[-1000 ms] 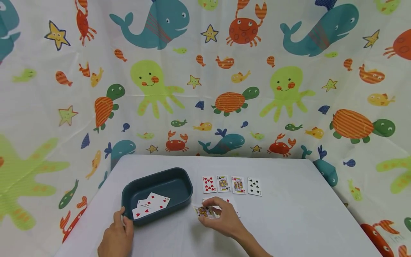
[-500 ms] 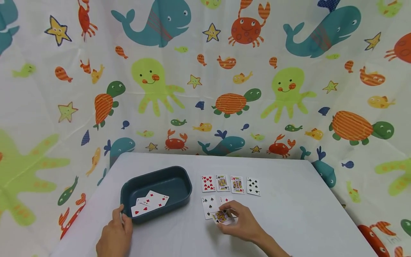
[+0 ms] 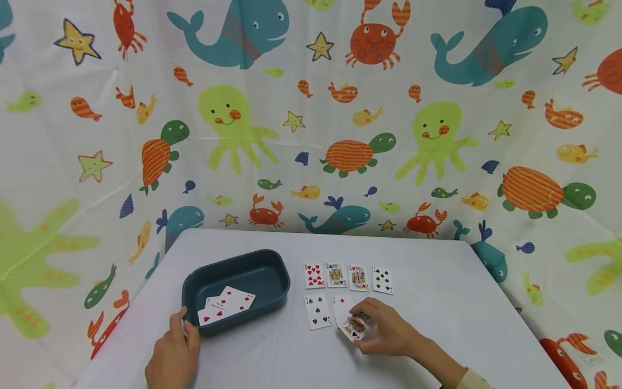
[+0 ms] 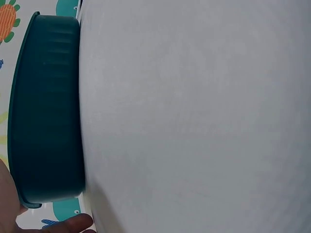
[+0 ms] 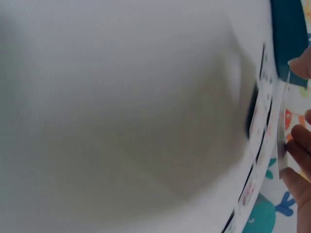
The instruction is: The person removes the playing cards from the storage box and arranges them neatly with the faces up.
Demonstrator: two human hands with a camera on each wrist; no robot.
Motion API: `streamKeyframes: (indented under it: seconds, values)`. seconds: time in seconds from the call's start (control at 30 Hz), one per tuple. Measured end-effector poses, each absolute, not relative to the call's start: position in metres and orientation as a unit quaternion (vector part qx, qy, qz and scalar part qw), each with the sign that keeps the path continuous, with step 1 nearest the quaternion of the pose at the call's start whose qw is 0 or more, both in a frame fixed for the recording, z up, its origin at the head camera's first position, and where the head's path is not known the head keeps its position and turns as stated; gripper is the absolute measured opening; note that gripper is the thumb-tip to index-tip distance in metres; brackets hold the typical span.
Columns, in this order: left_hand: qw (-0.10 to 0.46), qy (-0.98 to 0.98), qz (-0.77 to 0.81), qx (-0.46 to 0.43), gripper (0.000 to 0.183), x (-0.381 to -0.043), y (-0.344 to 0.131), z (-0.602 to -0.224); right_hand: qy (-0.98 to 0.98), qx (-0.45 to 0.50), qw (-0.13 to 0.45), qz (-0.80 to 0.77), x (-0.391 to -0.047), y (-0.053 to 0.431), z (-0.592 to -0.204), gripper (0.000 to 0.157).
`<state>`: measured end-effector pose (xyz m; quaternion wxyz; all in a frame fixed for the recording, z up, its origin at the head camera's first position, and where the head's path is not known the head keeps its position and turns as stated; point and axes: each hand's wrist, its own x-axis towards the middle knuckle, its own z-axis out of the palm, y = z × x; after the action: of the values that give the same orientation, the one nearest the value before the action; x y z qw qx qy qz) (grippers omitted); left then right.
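Note:
My right hand (image 3: 389, 329) pinches a face playing card (image 3: 358, 326) between thumb and fingers, tilted just over the table. This card overlaps the lower part of a diamond card (image 3: 342, 307). Left of that lies a five of spades (image 3: 318, 311), face up. In the right wrist view the held card (image 5: 283, 131) shows edge-on beside my fingers. My left hand (image 3: 173, 348) grips the near left corner of a dark teal tray (image 3: 238, 321). The left wrist view shows the tray's side wall (image 4: 46, 111) with my fingers at its corner.
Several red-suited cards (image 3: 230, 302) lie loosely overlapped inside the tray. Behind the five of spades runs a row of a heart number card (image 3: 315, 276), two face cards (image 3: 336, 275) and a spade number card (image 3: 383, 280). A sea-animal curtain (image 3: 301, 151) hangs behind the white table (image 3: 437, 313).
My right hand has moved right with the face card, from beside the tray across the five of spades to the diamond card, uncovering the five. My left hand stays at the tray's corner.

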<state>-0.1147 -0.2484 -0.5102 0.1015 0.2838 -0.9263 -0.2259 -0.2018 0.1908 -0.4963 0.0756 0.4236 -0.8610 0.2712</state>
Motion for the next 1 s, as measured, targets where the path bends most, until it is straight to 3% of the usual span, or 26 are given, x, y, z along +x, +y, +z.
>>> streamKeyframes:
  seconds: [0.37,0.63,1.0]
  values:
    - [0.097,-0.925,-0.227,0.288,0.044,-0.114,-0.249,-0.511,-0.897,0.421,-0.057,0.123,-0.222,0.215,-0.477,0.068]
    - [0.091,-0.923,-0.231,0.294,0.046,-0.115,-0.248,-0.514,-0.889,0.442,-0.094,0.074,-0.237,0.218,-0.473,0.075]
    - [0.099,-0.922,-0.235,0.291,0.045,-0.115,-0.248,-0.512,-0.882,0.454,-0.125,-0.009,-0.254,0.210,-0.470,0.099]
